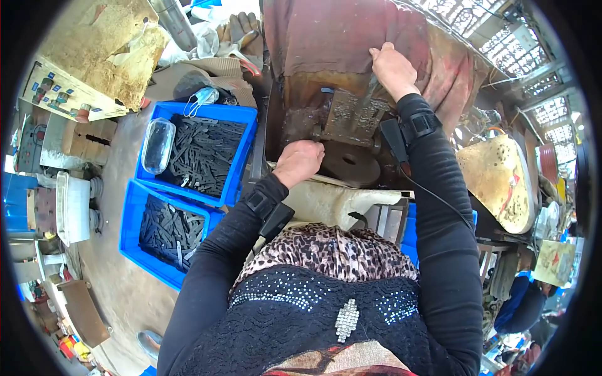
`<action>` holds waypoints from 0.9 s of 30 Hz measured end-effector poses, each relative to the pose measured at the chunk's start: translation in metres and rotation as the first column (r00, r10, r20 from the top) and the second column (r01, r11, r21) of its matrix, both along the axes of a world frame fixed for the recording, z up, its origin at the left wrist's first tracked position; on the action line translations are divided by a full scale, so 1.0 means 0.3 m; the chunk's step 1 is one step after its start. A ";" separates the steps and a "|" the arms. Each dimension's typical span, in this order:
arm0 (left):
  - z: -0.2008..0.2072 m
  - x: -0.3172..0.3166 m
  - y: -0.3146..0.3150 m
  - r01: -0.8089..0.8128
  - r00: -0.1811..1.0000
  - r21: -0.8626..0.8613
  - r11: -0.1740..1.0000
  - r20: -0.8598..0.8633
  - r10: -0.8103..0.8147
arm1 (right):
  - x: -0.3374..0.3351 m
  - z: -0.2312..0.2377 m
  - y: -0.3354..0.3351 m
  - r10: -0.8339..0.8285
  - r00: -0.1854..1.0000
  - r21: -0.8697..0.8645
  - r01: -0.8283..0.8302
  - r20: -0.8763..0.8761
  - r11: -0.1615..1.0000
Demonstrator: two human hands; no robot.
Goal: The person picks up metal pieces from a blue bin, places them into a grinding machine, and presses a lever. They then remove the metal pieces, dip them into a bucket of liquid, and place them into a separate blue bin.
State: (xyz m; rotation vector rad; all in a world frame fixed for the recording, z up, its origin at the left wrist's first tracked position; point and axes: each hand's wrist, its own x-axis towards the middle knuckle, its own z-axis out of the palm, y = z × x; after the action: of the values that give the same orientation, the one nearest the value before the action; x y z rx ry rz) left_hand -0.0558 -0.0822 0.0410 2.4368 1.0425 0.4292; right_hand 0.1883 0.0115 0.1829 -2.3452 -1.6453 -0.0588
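Observation:
My right hand (394, 70) is closed around a long metal lever (367, 95), which slants down toward a rough, grimy metal plate (345, 116) inside the machine's bay. Lower and to the left, my left hand (299, 161) is curled shut at the bay's near left edge. Whatever its fingers may hold is hidden. Beside that hand lies a dark round disc (359, 164) with a hole in its middle. A reddish-brown cloth (332, 37) hangs behind the bay.
Two blue bins (251, 135) (128, 232) on my left hold several dark flat metal strips. A clear plastic container (158, 145) rests in the farther bin. A control box (69, 97) with buttons stands at the far left. A pale cloth (338, 199) covers the near edge.

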 end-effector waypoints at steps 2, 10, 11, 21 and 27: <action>0.005 0.006 0.001 0.007 1.000 -0.022 1.000 -0.028 -0.008 | 0.005 0.003 0.001 -0.007 1.000 0.000 0.007 -0.007 1.000; 0.017 0.027 -0.003 0.055 0.997 -0.072 0.996 -0.048 -0.058 | 0.033 0.015 -0.011 -0.046 0.999 -0.026 0.046 -0.015 0.999; 0.015 0.028 -0.003 0.064 0.998 -0.062 0.996 -0.023 -0.066 | 0.032 0.019 -0.012 -0.050 0.998 -0.038 0.049 -0.031 0.998; 0.006 0.039 -0.009 0.110 0.994 -0.045 0.993 0.024 -0.109 | 0.034 0.027 -0.035 -0.051 0.998 -0.008 0.051 -0.025 0.999; 0.012 0.037 -0.020 0.129 0.991 -0.041 0.991 0.049 -0.127 | 0.025 0.039 -0.052 -0.069 0.997 -0.012 0.069 -0.026 0.998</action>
State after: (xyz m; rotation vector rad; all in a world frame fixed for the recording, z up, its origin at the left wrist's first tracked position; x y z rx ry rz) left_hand -0.0448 -0.0882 0.0445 2.4261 0.8612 0.4140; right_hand 0.1959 -0.0041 0.1946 -2.4008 -1.5565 -0.0321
